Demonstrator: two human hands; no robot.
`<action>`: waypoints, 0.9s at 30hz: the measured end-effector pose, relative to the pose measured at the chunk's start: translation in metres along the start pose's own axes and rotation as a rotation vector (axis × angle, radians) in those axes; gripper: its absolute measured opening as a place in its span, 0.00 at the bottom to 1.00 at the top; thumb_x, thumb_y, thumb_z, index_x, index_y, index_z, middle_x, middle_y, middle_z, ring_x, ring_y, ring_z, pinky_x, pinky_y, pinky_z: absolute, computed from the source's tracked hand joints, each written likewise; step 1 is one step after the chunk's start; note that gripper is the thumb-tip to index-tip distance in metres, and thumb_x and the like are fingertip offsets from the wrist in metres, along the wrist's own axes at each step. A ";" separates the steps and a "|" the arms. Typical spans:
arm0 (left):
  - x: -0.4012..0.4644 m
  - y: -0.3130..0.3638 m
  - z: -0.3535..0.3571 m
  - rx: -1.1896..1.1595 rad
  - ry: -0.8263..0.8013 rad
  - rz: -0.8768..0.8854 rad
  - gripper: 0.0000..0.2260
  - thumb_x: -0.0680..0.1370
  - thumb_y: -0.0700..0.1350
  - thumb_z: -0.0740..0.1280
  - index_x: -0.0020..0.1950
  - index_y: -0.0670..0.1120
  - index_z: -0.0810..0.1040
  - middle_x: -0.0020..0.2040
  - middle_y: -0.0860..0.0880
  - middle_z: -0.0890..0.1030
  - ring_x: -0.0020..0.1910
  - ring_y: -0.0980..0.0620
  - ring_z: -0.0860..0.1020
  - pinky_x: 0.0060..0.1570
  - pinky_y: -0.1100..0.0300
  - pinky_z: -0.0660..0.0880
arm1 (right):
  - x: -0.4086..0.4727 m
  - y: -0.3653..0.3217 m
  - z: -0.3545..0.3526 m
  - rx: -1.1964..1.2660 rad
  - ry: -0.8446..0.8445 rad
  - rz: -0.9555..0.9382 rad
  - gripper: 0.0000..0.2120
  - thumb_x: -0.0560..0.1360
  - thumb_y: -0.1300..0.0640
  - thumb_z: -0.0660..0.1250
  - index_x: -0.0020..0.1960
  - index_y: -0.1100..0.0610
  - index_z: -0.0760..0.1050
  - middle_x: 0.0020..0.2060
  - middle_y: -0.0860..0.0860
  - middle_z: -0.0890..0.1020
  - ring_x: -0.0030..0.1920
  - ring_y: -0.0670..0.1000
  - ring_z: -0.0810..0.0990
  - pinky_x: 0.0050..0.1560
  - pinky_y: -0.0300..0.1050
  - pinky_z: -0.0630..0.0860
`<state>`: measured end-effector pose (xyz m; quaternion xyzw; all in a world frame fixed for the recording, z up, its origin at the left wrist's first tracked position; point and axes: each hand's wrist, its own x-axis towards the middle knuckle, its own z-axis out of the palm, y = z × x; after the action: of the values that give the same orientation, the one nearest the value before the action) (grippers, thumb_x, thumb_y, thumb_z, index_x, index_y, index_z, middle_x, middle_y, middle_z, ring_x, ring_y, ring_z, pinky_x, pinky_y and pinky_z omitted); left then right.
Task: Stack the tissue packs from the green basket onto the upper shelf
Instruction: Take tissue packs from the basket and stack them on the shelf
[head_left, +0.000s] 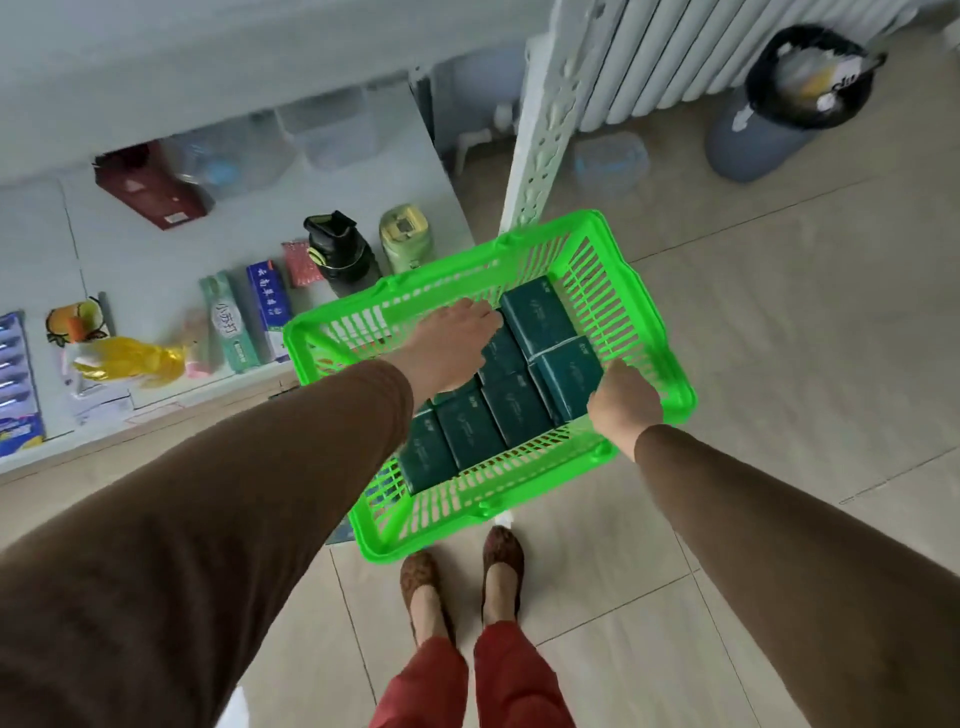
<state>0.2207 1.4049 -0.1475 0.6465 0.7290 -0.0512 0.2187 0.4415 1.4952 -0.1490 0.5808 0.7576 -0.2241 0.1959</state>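
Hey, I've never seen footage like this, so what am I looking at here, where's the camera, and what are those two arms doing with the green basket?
There is no machine here, only a person. The one picture comes from a wide-angle camera worn on the person's head, looking down, so you see their own two arms in brown sleeves and their feet on the tiled floor.

The right hand grips the rim of the green basket and holds it up above the floor. The left hand reaches into the basket and rests on the dark green tissue packs that fill its bottom; whether it has gripped one yet cannot be seen.

To the left is a white shelf with goods on it: toothpaste boxes, a black bottle and a pale green container. At the top right stands a waste bin beside a radiator.
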 end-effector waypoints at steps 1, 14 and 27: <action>0.022 0.001 0.003 0.041 -0.005 0.010 0.24 0.79 0.41 0.64 0.74 0.46 0.64 0.72 0.46 0.67 0.68 0.44 0.66 0.65 0.48 0.68 | 0.010 0.001 0.008 -0.029 0.003 0.003 0.15 0.80 0.64 0.59 0.66 0.64 0.68 0.63 0.62 0.76 0.64 0.63 0.77 0.61 0.52 0.73; 0.155 0.015 0.060 0.431 0.091 0.269 0.34 0.74 0.33 0.68 0.78 0.44 0.58 0.74 0.44 0.64 0.72 0.44 0.64 0.66 0.51 0.67 | 0.073 0.014 0.072 -0.290 0.123 -0.096 0.21 0.82 0.54 0.63 0.70 0.62 0.63 0.56 0.55 0.81 0.52 0.55 0.82 0.40 0.47 0.73; 0.063 -0.010 0.040 0.477 0.087 0.076 0.20 0.73 0.42 0.70 0.65 0.47 0.73 0.65 0.46 0.70 0.63 0.45 0.68 0.55 0.53 0.68 | 0.030 -0.004 0.048 -0.199 -0.083 -0.045 0.26 0.69 0.48 0.76 0.61 0.57 0.73 0.61 0.56 0.71 0.62 0.60 0.73 0.50 0.50 0.75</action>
<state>0.2171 1.4472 -0.2099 0.7084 0.6803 -0.1859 0.0300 0.4318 1.4911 -0.2050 0.5316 0.7802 -0.1759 0.2788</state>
